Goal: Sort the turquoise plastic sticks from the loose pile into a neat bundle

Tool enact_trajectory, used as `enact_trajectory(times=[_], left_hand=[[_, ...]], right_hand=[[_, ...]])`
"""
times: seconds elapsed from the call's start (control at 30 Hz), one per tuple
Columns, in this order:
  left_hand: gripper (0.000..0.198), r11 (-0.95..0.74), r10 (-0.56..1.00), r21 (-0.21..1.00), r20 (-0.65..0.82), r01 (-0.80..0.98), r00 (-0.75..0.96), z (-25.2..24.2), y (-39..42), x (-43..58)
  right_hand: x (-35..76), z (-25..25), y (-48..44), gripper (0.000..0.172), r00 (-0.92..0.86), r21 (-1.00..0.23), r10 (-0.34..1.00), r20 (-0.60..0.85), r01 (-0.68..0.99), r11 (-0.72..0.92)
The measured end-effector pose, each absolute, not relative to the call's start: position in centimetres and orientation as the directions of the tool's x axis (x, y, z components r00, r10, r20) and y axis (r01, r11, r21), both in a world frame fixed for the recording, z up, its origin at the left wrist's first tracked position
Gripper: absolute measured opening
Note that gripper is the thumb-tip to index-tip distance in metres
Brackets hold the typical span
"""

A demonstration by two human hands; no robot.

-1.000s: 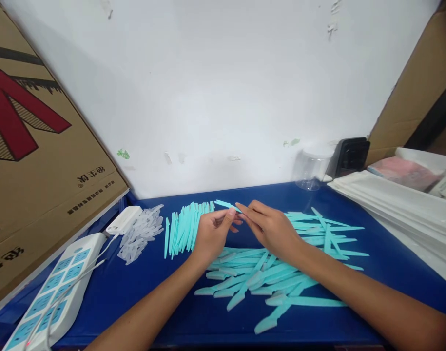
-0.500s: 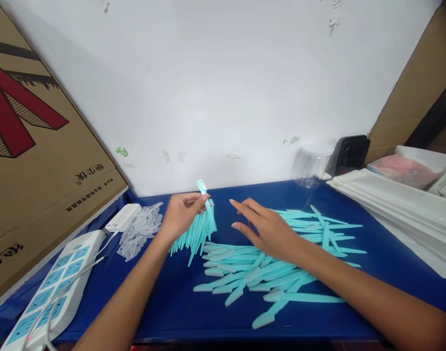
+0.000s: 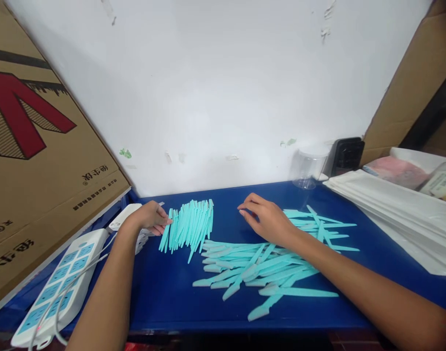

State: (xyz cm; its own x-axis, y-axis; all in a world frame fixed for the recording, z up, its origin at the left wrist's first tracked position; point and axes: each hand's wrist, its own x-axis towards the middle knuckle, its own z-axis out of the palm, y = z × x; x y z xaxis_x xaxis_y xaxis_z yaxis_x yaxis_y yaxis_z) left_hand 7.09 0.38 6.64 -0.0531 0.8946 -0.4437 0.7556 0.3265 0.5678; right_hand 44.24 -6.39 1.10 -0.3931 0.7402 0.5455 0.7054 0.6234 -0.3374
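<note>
My left hand (image 3: 153, 218) is at the left end of a tidy row of turquoise eyebrow razors (image 3: 193, 224). Its thumb and fingertips close on the upper part of the outermost eyebrow razor (image 3: 164, 239); the fingers partly hide the grip. My right hand (image 3: 266, 218) hovers over the back of a loose heap of the same razors (image 3: 244, 265), fingers loosely bent and slightly apart, holding nothing. Behind my left hand, mostly covered by it, lies a pile of small clear plastic pieces (image 3: 141, 240).
A white power strip (image 3: 58, 287) with cables and a white adapter (image 3: 125, 216) lie at left beside a cardboard box (image 3: 54, 146). At the back right stand a clear jar (image 3: 307, 168) and a black container (image 3: 347, 156). White stacked sheets (image 3: 394, 209) line the right side.
My left hand has moved left and down from above the row, where it held an eyebrow razor upright, to the row's left end. My right hand's fingers have drawn closer together. The view has shifted slightly.
</note>
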Motion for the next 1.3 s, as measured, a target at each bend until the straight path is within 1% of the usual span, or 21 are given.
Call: enact_trajectory(times=[0.1, 0.27, 0.47, 0.73, 0.87, 0.97, 1.03, 1.13, 1.23, 1.3], left_hand=[[0.054, 0.341, 0.888, 0.523, -0.452, 0.781, -0.085, 6.0, 0.6, 7.1], [0.051, 0.269, 0.913, 0.451, -0.4, 0.851, -0.076, 5.9, 0.6, 6.7], [0.05, 0.35, 0.896, 0.391, -0.404, 0.851, -0.184, 6.3, 0.1, 6.8], [0.047, 0.324, 0.888, 0.378, -0.437, 0.867, -0.142, 5.5, 0.4, 8.1], [0.045, 0.338, 0.898, 0.324, -0.391, 0.884, -0.2, 5.0, 1.1, 7.5], [0.044, 0.324, 0.909, 0.295, -0.362, 0.899, -0.209, 5.0, 1.1, 7.2], [0.044, 0.299, 0.919, 0.24, -0.335, 0.924, -0.21, 5.3, 0.9, 7.5], [0.048, 0.248, 0.94, 0.094, -0.262, 0.964, -0.216, 6.0, 0.3, 8.3], [0.05, 0.212, 0.972, -0.039, -0.096, 0.977, -0.215, 6.3, 0.0, 9.1], [0.048, 0.185, 0.982, -0.076, 0.053, 0.98, -0.181, 6.2, -0.2, 9.8]], right_hand=[[44.8, 1.0, -5.9, 0.028, -0.377, -0.339, 0.748, 0.546, 0.717, 0.609], [45.3, 0.8, -5.2, 0.026, -0.344, -0.342, 0.774, 0.532, 0.748, 0.568], [45.3, 0.8, -5.2, 0.025, -0.345, -0.345, 0.782, 0.519, 0.752, 0.561], [45.1, 1.0, -5.4, 0.026, -0.347, -0.368, 0.798, 0.493, 0.748, 0.552], [45.1, 1.0, -5.3, 0.025, -0.343, -0.372, 0.806, 0.483, 0.753, 0.543], [45.4, 1.5, -5.2, 0.024, -0.335, -0.37, 0.813, 0.476, 0.763, 0.53], [45.6, 2.1, -5.4, 0.023, -0.359, -0.387, 0.823, 0.44, 0.751, 0.535], [45.7, 2.9, -6.0, 0.023, -0.486, -0.468, 0.816, 0.314, 0.669, 0.578], [45.4, 3.1, -6.8, 0.038, -0.616, -0.582, 0.773, 0.151, 0.577, 0.573], [45.0, 3.0, -7.2, 0.045, -0.679, -0.644, 0.733, 0.051, 0.538, 0.544]])
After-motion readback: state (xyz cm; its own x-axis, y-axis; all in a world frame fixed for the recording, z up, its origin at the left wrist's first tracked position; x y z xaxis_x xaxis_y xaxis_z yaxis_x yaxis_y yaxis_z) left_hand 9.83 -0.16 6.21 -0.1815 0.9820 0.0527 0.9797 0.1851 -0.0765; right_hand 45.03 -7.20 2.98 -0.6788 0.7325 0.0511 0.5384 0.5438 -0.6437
